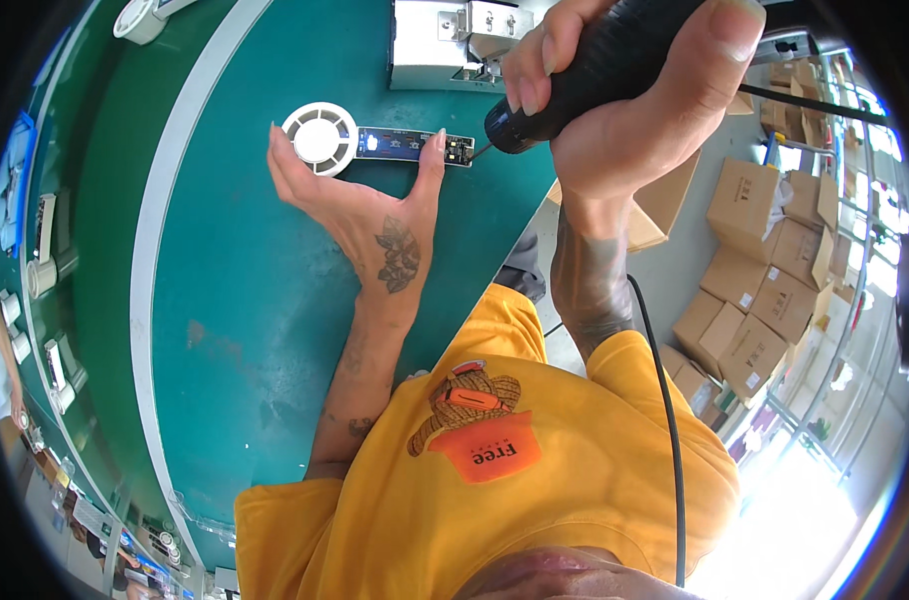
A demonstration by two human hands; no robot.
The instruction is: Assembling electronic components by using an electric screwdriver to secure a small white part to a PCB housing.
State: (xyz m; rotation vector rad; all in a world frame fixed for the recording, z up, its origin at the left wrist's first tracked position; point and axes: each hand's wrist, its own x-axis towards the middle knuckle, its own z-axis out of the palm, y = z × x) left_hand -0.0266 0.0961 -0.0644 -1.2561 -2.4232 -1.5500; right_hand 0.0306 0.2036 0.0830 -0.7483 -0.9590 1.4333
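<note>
A circuit board [391, 144] with a round white vented disc [321, 139] at its left end lies on the green bench. My left hand [380, 215] grips this piece, fingertips against the disc's left rim and thumb on the board near its right end. Wrapped in my right hand [615, 140] is a black electric screwdriver [585, 85], tilted down to the left. Its thin bit [483, 152] reaches the board's right end, where small components sit. Whether the bit touches a screw is too small to tell.
A metal fixture [461, 45] stands at the bench's far edge. Along the left runs a green conveyor belt [100, 200] behind a pale rail [147, 230]. Cardboard boxes [750, 300] are stacked on the right. A black cable [665, 400] hangs over my right side.
</note>
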